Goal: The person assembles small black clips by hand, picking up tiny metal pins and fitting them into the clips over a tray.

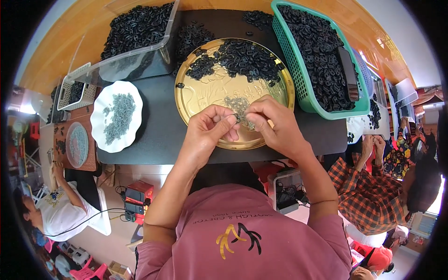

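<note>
My left hand (212, 126) pinches a small black plastic piece (237, 118) between thumb and forefinger, above the near part of a round gold tray (198, 95). Close beside it, my right hand (279, 123) is closed with thumb and forefinger together; whatever lies between those fingertips is too small to make out. Loose black pieces (247, 58) with holes lie heaped along the tray's far side. A little pile of thin silvery metal bits (237, 103) sits on the tray just beyond my fingers, partly hidden by them.
At left stands a white scalloped plate (99, 122) of metal bits, with a clear bin (154, 60) of black pieces behind it. A green basket (298, 77) full of black pieces flanks the tray's right, holding a dark box (347, 74). Other people work at both sides.
</note>
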